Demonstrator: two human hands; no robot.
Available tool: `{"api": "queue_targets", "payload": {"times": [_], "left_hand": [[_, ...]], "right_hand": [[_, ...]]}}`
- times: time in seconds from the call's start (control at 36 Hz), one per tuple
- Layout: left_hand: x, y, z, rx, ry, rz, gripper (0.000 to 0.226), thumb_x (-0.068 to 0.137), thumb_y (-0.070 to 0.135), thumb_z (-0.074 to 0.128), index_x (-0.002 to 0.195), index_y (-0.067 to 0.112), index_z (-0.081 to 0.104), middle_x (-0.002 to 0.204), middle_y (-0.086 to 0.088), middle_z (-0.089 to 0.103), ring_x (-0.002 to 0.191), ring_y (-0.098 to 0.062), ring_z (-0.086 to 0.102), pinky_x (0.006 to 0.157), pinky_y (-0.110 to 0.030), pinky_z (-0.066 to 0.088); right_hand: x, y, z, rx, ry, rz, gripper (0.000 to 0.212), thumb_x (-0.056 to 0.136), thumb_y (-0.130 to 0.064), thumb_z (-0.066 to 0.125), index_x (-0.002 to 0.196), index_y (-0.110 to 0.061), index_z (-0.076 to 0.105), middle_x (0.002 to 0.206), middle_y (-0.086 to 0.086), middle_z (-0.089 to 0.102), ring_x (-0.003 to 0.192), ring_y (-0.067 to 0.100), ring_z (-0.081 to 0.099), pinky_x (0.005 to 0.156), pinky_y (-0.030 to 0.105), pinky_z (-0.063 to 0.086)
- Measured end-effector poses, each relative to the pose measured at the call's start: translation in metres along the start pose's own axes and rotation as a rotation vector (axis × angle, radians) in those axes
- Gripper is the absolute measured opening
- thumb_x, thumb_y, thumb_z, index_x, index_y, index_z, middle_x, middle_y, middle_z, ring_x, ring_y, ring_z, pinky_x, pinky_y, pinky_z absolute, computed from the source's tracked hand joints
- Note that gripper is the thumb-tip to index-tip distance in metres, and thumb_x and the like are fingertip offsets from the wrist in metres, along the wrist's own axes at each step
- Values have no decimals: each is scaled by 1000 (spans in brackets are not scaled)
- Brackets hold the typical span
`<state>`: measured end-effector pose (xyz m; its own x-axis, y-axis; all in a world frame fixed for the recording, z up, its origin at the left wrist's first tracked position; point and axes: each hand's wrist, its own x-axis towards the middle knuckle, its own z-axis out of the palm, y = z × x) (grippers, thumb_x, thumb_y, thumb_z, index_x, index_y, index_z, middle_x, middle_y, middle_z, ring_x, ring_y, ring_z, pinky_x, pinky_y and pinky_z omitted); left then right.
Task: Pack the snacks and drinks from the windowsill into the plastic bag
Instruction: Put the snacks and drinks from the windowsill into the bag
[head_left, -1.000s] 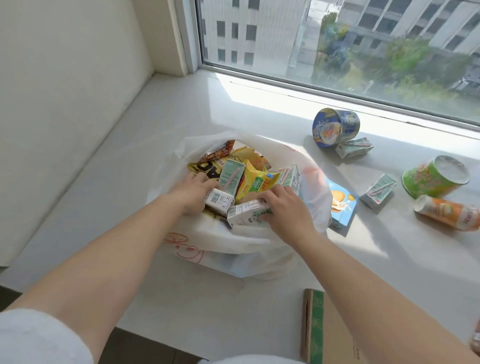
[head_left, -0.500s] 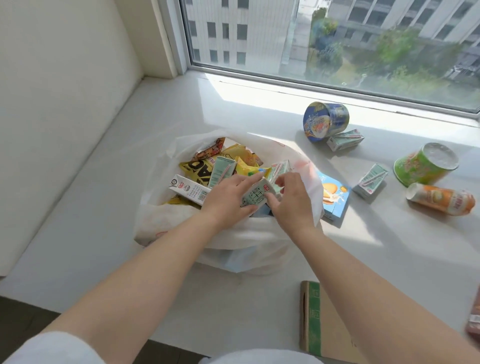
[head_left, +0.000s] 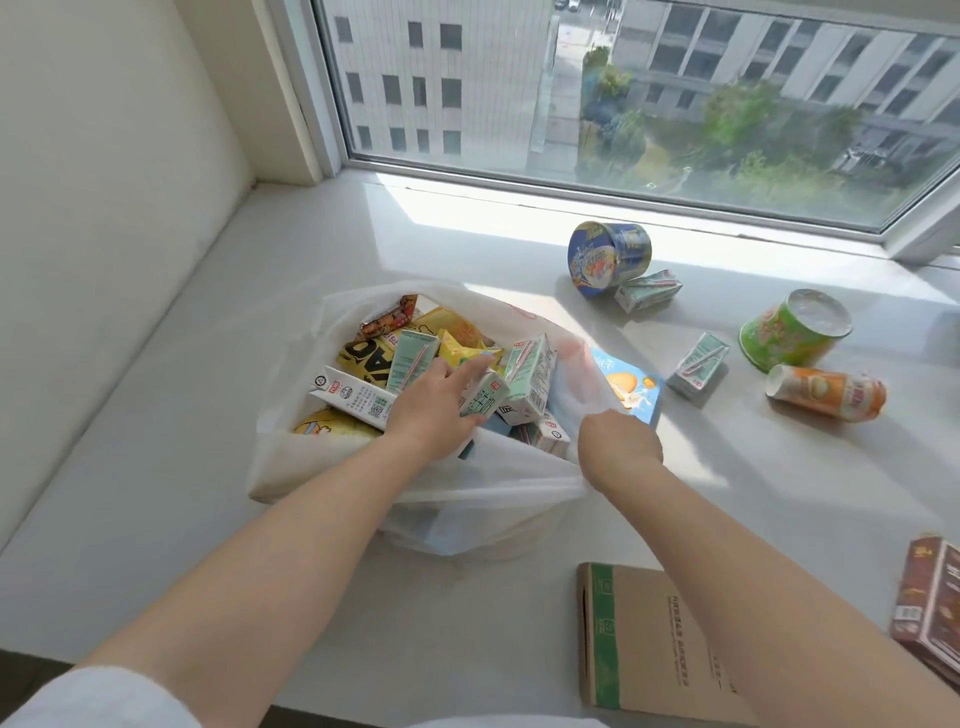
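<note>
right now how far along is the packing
Done: the plastic bag already holds many cartons and packets. In hand: left hand presses a carton down inside; right hand grips the rim. Left: blue tub, green cup, orange bottle, two cartons, blue box.

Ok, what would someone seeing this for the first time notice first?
The white plastic bag at the centre of the windowsill, stuffed with snacks and drink cartons, with the left hand on a carton inside and the right hand gripping its rim. To the right, a blue cup, a green cup and an orange can lie toppled.
</note>
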<state>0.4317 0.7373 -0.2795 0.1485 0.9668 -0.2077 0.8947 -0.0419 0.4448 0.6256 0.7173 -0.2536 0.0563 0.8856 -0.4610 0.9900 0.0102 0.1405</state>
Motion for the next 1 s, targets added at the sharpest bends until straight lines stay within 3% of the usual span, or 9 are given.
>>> {"api": "queue_targets", "payload": {"times": [0.19,0.39,0.5,0.56,0.67,0.75,0.83,0.92,1.0], "left_hand": [[-4,10,-7,204,-35,79,86,74,-9,57,139,37,28,125,-3,37,115,-24,40,78,-32,42],[-6,23,-7,373,6,324,65,76,11,68,135,26,46,144,4,32,134,-23,21,108,-35,25],[-9,33,-3,279,-7,384,22,94,21,49,109,16,65,123,4,59,126,-20,38,97,-32,33],[-17,49,-8,63,-27,253,34,101,26,32,85,10,58,104,-5,63,116,-24,46,85,-34,36],[-32,73,-7,-272,-279,33,51,90,57,45,127,22,48,118,-2,60,107,-23,54,82,-34,42],[-50,83,14,-34,-340,208,77,83,53,60,146,32,21,145,-1,37,127,-24,42,97,-38,41],[-62,89,42,388,-238,511,62,86,34,59,141,25,33,155,-8,14,140,-29,18,109,-43,26],[-68,94,61,576,-299,721,48,88,24,55,134,24,45,148,-9,29,137,-26,26,112,-49,17],[-70,97,62,619,-322,685,34,94,35,47,119,15,60,121,-5,56,114,-27,50,110,-50,22]], "right_hand": [[-4,28,-46,477,412,119,20,93,-11,41,110,-2,49,110,19,61,106,36,56,74,33,36],[-3,62,-29,1124,576,257,5,93,-17,43,90,-15,46,90,13,62,91,36,61,84,44,49],[0,65,-7,1119,400,336,12,92,-21,43,79,-22,43,96,14,65,91,36,63,84,45,50],[0,65,-5,1066,299,328,9,91,-19,44,82,-19,46,97,12,63,93,34,62,85,45,50],[1,67,-10,1075,273,329,7,91,-17,44,86,-15,48,99,11,62,97,34,61,88,47,50],[1,67,-16,1091,274,316,12,92,-23,46,97,-13,52,100,6,58,97,27,57,86,35,46],[0,58,-21,1090,345,239,32,93,-35,49,113,-11,53,110,4,58,103,24,52,87,32,39],[-3,44,-24,1072,456,149,37,94,-39,48,120,-13,52,125,7,53,115,23,50,94,33,37],[-8,30,-26,854,485,2,43,91,-42,51,128,-20,49,132,4,46,124,24,42,99,35,34]]}}
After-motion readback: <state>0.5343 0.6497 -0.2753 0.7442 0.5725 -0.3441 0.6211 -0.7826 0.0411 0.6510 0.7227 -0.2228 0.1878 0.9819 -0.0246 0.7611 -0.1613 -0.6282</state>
